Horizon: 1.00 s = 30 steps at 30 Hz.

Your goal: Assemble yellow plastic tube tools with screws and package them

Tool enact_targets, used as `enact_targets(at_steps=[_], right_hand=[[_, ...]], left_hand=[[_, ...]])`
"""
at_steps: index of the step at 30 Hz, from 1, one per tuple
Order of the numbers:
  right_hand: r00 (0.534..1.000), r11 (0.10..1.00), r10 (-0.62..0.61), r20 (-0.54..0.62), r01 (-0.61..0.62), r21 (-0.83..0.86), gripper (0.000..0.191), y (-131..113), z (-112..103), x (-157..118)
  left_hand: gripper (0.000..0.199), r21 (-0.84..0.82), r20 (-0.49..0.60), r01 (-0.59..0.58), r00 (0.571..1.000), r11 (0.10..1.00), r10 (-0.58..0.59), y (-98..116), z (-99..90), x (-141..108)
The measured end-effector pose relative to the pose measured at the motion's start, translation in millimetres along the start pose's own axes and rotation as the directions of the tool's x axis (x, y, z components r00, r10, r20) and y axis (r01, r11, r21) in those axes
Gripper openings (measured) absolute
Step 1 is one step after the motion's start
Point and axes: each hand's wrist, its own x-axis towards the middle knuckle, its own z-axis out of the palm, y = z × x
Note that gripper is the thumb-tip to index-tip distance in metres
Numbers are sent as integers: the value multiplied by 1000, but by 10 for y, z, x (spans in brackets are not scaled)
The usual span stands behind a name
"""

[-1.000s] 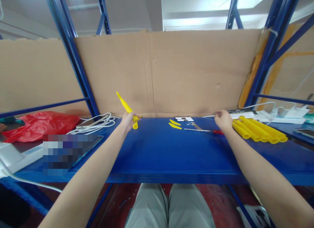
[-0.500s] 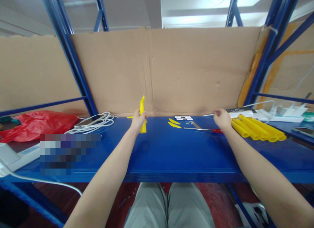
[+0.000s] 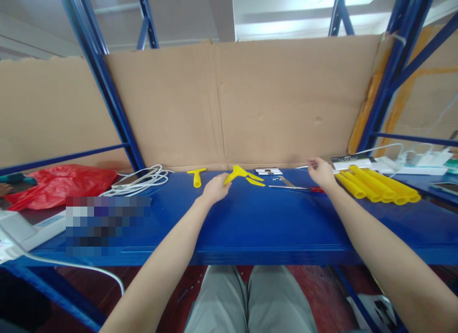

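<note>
Left hand [image 3: 216, 189] pinches yellow wide-headed plastic handle [image 3: 235, 172] jutting ahead of it; right hand [image 3: 321, 173], grip indeterminable; black label [image 3: 351, 158] illegible.

hands [image 3: 216, 190]: bare | forearms [image 3: 375, 247]: bare | trousers [image 3: 222, 299]: grey-green, loose-legged

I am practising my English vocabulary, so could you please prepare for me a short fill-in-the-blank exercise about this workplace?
1. The left hand holds a piece coloured ____.
2. The thick tubes lie to the ____ of the right hand.
3. The long metal tool has a ____ handle.
4. The large sheet standing behind the table is made of ____.

Missing words: yellow; right; red; cardboard.
</note>
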Motion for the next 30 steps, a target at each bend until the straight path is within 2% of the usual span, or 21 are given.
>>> enact_targets(at_steps=[5,9,12,15,18,20,22,27,30], right_hand=[[998,1000,-12,63,12,-4,27,-11,15,-9],[993,999,-35,115,39,-35,29,-23,35,-6],[977,994,-48,210,66,-83,34,-56,22,-7],[922,980,-50,383,119,-160,35,-71,-15,-11],[837,959,-70,542,206,-195,33,-57,-46,-20],[793,946,-83,603,253,-203,32,-53,-53,-27],[772,939,-83,630,273,-210,32,-66,-48,-31],[790,933,-137,598,306,-190,29,-158,20,-50],[829,921,-136,542,308,-240,25,-229,90,-99]], left_hand=[[28,105,129,-14,992,994,0,-52,68,-6],[28,143,149,-20,989,990,-1,-102,77,16],[28,139,144,-26,990,990,6,-117,81,30],[25,115,134,-22,991,993,6,-122,87,42],[23,87,133,-22,991,996,10,-121,83,50],[23,87,140,-29,990,996,16,-116,73,51],[24,98,151,-34,988,995,19,-110,58,49],[24,85,152,-33,988,996,19,-102,35,46],[23,80,146,-32,989,996,20,-108,41,51]])
